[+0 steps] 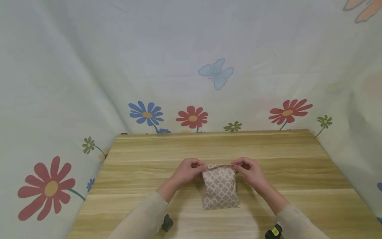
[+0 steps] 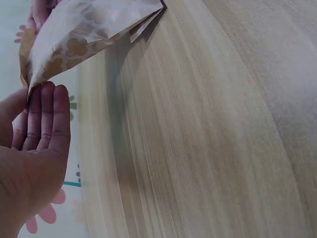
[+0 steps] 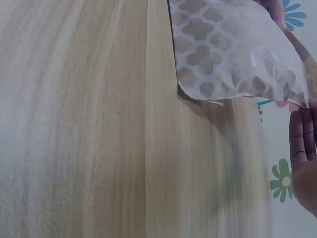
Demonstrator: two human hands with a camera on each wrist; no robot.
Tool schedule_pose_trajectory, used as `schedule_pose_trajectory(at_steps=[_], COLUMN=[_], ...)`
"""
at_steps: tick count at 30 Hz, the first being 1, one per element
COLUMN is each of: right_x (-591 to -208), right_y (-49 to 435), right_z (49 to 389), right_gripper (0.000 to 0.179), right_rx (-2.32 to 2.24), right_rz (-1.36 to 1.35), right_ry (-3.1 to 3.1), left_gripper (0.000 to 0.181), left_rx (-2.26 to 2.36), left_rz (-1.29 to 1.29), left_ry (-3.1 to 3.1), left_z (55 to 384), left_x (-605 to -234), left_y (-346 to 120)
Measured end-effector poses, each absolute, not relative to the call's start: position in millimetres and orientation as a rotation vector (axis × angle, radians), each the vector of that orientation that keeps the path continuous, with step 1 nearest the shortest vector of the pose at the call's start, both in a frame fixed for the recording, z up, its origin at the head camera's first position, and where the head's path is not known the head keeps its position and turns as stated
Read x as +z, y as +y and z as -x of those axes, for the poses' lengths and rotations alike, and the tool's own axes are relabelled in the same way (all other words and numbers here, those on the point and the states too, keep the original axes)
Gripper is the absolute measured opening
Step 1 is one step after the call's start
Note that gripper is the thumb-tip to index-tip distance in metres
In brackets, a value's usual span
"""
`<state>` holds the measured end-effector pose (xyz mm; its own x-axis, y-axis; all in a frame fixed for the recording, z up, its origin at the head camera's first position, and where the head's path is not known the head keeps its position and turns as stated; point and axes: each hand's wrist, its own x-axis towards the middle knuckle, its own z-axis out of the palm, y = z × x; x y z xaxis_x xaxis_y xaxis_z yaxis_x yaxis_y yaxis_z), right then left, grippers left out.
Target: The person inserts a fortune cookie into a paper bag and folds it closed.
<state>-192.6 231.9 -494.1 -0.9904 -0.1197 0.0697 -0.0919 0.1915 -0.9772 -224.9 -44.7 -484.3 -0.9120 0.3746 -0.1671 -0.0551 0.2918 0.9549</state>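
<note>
A tan paper bag [image 1: 221,189] with a white lattice pattern stands on the wooden table between both hands. Its top edge is folded over, and a strip of the flap shows. With thumb and fingertips my left hand [image 1: 190,171] pinches the upper left corner. The upper right corner is pinched by my right hand [image 1: 250,170]. In the left wrist view the left hand [image 2: 39,129] holds the bag's edge [image 2: 74,44] between thumb and fingers. On the right wrist view's far edge, the right hand [image 3: 304,158] grips the other corner of the bag [image 3: 223,54]. What is inside is hidden.
The wood-grain table [image 1: 143,149] reaches back to a pale curtain [image 1: 167,66] printed with flowers and butterflies, which also hangs along both sides. Dark wrist devices [image 1: 167,223] sit by each sleeve near the front.
</note>
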Motion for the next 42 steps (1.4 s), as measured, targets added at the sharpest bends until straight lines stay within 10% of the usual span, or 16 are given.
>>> schedule_pose_trajectory(at_steps=[42], right_x=[-452.1], right_y=[193.0], right_z=[226.1], right_gripper=[0.004], right_rx=[-1.185], right_rz=[0.762], right_ry=[2.548], left_gripper=[0.014], left_rx=[1.598], left_rz=[-0.457], left_ry=[2.330], left_z=[224.3], left_x=[-485.3], left_y=[-42.9])
